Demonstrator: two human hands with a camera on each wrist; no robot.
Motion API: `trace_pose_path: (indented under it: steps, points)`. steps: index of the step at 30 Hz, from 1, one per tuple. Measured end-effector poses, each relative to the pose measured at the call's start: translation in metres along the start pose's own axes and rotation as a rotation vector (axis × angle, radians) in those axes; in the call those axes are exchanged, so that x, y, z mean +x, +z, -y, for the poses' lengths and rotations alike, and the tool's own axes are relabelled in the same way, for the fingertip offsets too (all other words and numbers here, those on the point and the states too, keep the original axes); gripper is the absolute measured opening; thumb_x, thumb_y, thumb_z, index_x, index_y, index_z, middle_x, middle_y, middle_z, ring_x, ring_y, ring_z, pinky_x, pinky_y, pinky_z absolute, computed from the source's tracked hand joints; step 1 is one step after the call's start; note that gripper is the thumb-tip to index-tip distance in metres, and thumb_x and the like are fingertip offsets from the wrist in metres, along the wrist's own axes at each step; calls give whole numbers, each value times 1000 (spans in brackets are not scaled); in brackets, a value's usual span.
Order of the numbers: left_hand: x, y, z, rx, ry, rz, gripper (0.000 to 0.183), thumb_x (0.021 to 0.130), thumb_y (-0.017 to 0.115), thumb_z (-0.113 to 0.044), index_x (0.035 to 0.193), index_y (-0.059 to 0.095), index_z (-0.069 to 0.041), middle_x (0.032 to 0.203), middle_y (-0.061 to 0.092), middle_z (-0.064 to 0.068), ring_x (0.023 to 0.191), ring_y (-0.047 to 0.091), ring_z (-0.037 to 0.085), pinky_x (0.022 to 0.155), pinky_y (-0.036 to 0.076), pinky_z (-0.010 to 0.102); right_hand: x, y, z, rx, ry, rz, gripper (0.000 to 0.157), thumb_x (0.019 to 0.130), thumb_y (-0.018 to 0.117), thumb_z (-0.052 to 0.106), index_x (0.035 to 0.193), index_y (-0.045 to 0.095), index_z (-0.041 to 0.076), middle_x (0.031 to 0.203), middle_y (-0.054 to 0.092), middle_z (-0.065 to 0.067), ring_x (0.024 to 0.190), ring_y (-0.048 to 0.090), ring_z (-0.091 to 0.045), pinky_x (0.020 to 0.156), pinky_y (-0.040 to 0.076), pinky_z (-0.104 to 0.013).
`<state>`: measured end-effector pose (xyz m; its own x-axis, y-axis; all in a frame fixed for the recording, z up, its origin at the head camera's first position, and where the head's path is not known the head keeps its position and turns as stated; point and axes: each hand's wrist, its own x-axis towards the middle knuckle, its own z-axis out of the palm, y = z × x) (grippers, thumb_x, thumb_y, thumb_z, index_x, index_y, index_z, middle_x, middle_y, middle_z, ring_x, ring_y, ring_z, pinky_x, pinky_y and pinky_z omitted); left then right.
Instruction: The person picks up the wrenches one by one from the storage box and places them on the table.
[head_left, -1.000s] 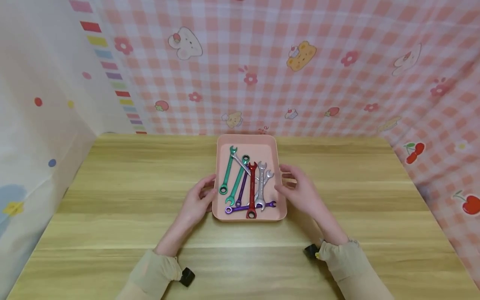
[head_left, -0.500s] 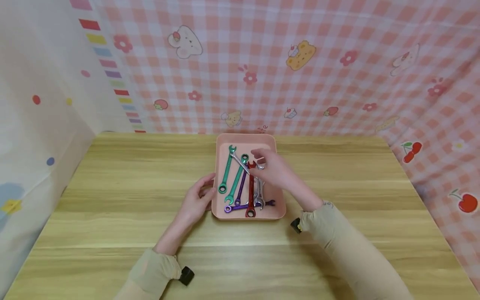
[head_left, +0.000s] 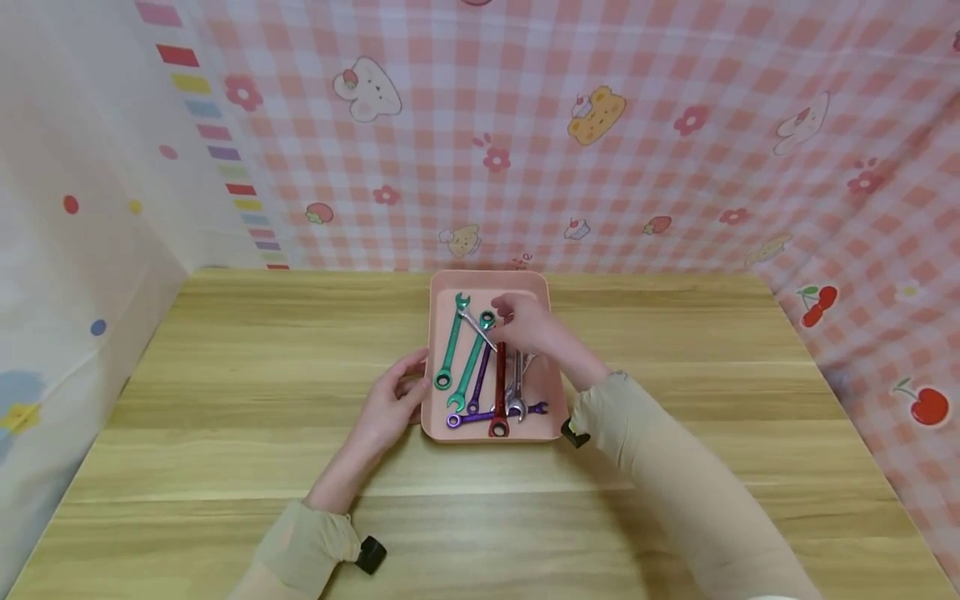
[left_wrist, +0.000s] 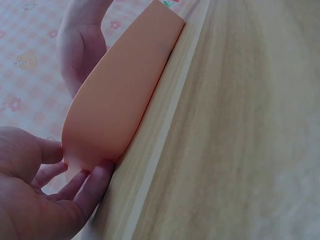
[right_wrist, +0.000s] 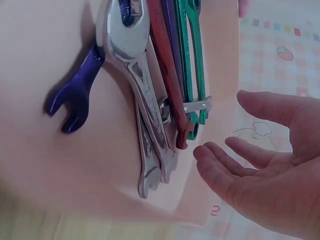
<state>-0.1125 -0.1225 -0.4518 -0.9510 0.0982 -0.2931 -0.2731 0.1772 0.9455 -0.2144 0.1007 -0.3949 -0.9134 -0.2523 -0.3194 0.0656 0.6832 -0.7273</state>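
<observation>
A pink tray (head_left: 487, 278) of loose wrenches lies on the table. My left hand (head_left: 392, 398) rests its fingertips on the tray's left outer wall, its fingers loosely bent. Over the upper right part of the tray is my right hand (head_left: 527, 323), thumb and fingers apart and nothing between them in the right wrist view. Below it lie a red wrench (head_left: 501, 383) and silver wrenches (right_wrist: 145, 90), their upper ends hidden by the hand in the head view. Two green wrenches (head_left: 451, 346) lie at left, a thin silver wrench (head_left: 477, 327) across them. A purple wrench (head_left: 480, 387) slants beside another purple wrench (right_wrist: 75, 95).
The wooden table (head_left: 300, 417) surrounds the tray. Behind it hangs a pink checked cloth (head_left: 450, 125), close to the tray's far edge. A pale dotted cloth (head_left: 97, 250) hangs at the left. Small black devices (head_left: 371, 554) sit at both cuffs.
My right hand has left the tray's right side and come in over the wrenches, moving left. The left hand stays at the tray's left wall. The wrenches lie as before.
</observation>
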Motion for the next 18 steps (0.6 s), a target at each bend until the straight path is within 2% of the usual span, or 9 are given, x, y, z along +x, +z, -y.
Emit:
trace_pose_path:
  steps: [5,11,18]
  points:
    - [0,1,2,-7,2,5,53,109,52,-8,161,41,-12,156,50,22,129,62,38,85,63,30,6,2,-6,50,35,-25,63,93,71,4,151,50,-3,149,57,-24,137,57,-39,114,53,-46]
    - [0,1,3,-5,-4,9,53,109,51,-8,161,41,-13,156,50,22,130,61,38,81,62,26,14,4,-12,133,100,-27,58,94,70,1,149,52,-3,143,62,-23,132,59,-36,114,52,-45]
    - [2,0,3,-11,-5,10,53,110,51,-8,162,40,-13,157,48,20,135,58,39,81,61,24,20,15,-6,154,150,-144,58,86,77,-4,141,62,2,133,68,-17,118,64,-29,102,58,-39]
